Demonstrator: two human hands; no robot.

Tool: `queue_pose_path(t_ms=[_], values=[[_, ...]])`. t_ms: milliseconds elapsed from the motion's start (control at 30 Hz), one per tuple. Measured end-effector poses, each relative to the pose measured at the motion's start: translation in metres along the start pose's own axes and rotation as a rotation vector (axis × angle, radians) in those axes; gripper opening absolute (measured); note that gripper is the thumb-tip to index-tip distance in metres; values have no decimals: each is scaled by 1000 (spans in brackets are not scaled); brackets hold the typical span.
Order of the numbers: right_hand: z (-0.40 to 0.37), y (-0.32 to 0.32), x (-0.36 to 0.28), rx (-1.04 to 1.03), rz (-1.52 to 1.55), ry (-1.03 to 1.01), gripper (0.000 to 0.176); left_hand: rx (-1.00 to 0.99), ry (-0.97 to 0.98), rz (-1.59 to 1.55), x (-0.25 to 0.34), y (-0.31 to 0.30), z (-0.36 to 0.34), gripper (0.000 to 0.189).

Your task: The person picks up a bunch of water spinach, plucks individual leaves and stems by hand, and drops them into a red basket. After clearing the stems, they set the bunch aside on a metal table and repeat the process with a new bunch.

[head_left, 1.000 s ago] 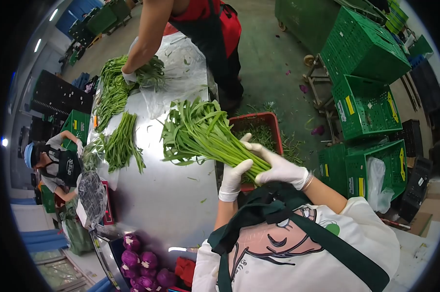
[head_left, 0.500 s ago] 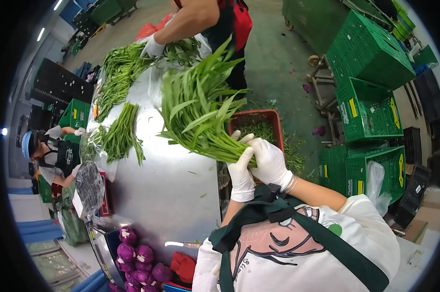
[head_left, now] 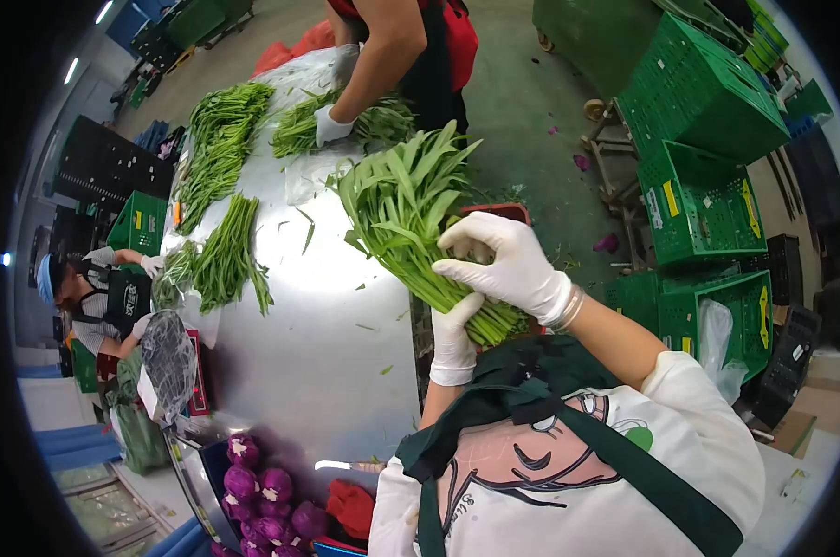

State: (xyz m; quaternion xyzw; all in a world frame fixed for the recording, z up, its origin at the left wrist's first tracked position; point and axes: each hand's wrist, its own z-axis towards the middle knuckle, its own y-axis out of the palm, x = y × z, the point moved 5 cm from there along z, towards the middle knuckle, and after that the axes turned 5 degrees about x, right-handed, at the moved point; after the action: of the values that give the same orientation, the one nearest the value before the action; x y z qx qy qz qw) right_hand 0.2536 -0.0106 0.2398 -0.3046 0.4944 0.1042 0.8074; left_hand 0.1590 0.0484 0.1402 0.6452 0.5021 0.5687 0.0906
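Note:
A bunch of water spinach (head_left: 406,209), long green stems with narrow leaves, is held up at the right edge of the metal table. Wrapped round its lower stems is my left hand (head_left: 454,342), in a white glove. My right hand (head_left: 517,265), gloved too, hovers by the upper side of the stems with fingers bent and thumb apart, open. The cut stem ends fan out below it, near my apron. Behind my right hand stands a red basket (head_left: 505,212), mostly hidden by the hand and bunch.
More greens (head_left: 223,251) lie on the metal table (head_left: 332,357), where a co-worker's gloved hand (head_left: 332,125) presses another pile. Purple cabbages (head_left: 273,485) and a knife (head_left: 346,466) are near me. Green crates (head_left: 708,204) stack up at right. Another person (head_left: 114,297) works at left.
My right hand has come off the stems and opened, rising above my left hand. The bunch has swung lower, its stem ends now showing. The co-worker's hand moved onto the greens nearer me.

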Motion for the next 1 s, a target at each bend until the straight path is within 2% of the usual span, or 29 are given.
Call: queue_pose_path(t_ms=[167, 333, 400, 433, 533, 600, 633, 667, 733, 800, 833, 933, 967, 1000], values=[[1, 3, 4, 64, 40, 58, 17, -34, 11, 68, 2, 11, -8, 35], [-9, -4, 7, -27, 268, 202, 9, -143, -53, 12, -4, 2, 0, 36], [-16, -3, 16, -43, 351, 227, 6, -81, -45, 27, -1, 3, -1, 34], [-17, -4, 16, -15, 347, 93, 5, -49, -42, 34, 2, 5, -2, 34], [-20, -5, 14, 27, 302, -75, 6, 26, -24, 23, 5, 10, -3, 33], [-27, -4, 29, 0, 724, 437, 8, -45, -38, 13, 1, 6, -2, 33], [-22, -10, 33, 124, 689, 334, 9, -80, -44, 7, -1, 5, -2, 34], [-22, -14, 45, 219, 634, 373, 10, -81, -55, 19, -2, 5, -3, 34], [-16, -19, 31, 248, 300, 238, 9, -84, -76, 46, -3, 5, -4, 35], [-13, -17, 8, 166, 137, 87, 21, -81, -81, 62, -6, 5, -4, 35], [-8, -18, -9, 184, -17, -135, 26, -84, -72, 96, -5, 7, -4, 36], [-6, -15, -2, 159, -221, -362, 22, -99, -85, 115, -7, 8, -4, 37], [-7, -19, -1, 198, -199, -319, 14, -117, -110, 98, -14, 0, -1, 37], [-9, -22, 0, 205, -171, -302, 14, -134, -134, 79, -15, 0, 0, 37]])
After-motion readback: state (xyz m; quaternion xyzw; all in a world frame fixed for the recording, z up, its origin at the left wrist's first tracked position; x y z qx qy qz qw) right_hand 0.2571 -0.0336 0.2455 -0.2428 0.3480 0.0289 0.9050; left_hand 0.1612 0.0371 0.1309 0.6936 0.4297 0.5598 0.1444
